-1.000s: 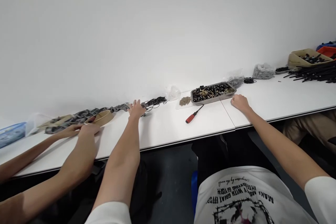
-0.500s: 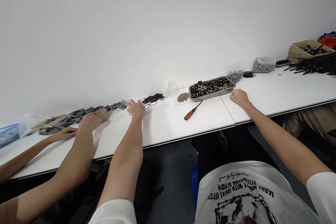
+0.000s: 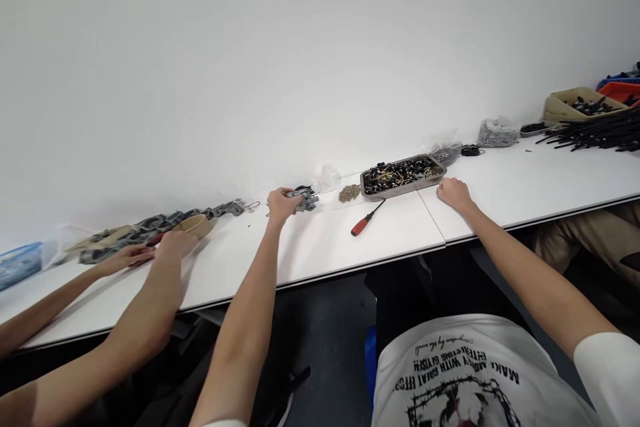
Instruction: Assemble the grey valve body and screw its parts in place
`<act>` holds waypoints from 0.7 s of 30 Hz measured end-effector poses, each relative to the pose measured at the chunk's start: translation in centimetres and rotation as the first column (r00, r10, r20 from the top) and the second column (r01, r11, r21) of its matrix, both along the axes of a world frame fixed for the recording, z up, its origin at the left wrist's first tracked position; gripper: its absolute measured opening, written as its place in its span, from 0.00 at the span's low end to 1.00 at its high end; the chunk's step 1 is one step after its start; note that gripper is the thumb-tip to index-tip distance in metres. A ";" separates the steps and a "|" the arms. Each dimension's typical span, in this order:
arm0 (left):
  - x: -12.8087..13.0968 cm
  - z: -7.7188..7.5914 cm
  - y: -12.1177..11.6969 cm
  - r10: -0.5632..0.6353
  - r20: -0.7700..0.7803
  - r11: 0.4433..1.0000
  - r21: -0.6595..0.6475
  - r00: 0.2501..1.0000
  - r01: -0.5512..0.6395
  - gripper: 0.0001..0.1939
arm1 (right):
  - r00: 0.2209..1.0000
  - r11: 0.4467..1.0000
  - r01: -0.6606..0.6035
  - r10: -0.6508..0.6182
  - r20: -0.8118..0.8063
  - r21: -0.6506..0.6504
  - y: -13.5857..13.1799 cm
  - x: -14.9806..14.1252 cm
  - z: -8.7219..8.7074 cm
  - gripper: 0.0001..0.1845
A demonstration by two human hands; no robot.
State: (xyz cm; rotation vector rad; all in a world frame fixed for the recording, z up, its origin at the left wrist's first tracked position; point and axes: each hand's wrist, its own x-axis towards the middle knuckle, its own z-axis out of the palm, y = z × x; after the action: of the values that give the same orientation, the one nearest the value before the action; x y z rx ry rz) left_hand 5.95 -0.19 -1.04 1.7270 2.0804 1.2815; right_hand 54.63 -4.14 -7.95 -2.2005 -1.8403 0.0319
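My left hand [image 3: 281,205] is closed on grey plastic parts [image 3: 304,200], held just above the white table, in front of a pile of black rings that they partly cover. Resting as a fist on the table, my right hand [image 3: 454,193] is beside the right corner of a metal tray [image 3: 383,195]; whether anything is inside the fist is hidden. Small black and brass-coloured pieces [image 3: 400,173] fill the tray. Nearer me lies a screwdriver [image 3: 361,225] with a red handle. Small brass-coloured pieces [image 3: 349,193] are heaped left of the tray.
At left, a co-worker's hands [image 3: 173,245] are by a tan bowl [image 3: 200,225] and a row of grey parts [image 3: 165,221]. Clear bags [image 3: 499,132], black rods [image 3: 595,130] and a tan bin [image 3: 560,107] stand at right along the wall.
My left hand has moved right, from beside the black rings to in front of them, and now shows grey plastic parts in its grip. My right fist stays by the tray.
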 end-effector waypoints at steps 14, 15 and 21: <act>19.4 -2.5 -6.9 -0.694 0.341 0.680 0.021 0.634 0.733 0.17 | 0.999 1.000 -0.014 0.015 -0.037 0.020 -0.5 -0.4 -0.1 0.19; 19.9 -2.9 -7.0 -0.706 0.346 0.662 0.015 0.618 0.749 0.18 | 0.999 1.000 -0.019 0.020 -0.044 0.019 -0.5 -0.5 0.0 0.19; 19.5 -4.1 -6.4 -0.782 0.300 0.582 0.034 0.547 0.813 0.17 | 0.998 0.999 -0.030 0.031 -0.055 0.027 -0.6 -0.6 -0.1 0.19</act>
State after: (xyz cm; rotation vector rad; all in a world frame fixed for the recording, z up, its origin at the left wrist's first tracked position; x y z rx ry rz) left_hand 25.50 -6.55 -5.12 1.9196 0.9147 0.9802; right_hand 54.06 -4.70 -8.01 -2.1319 -1.8339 0.0736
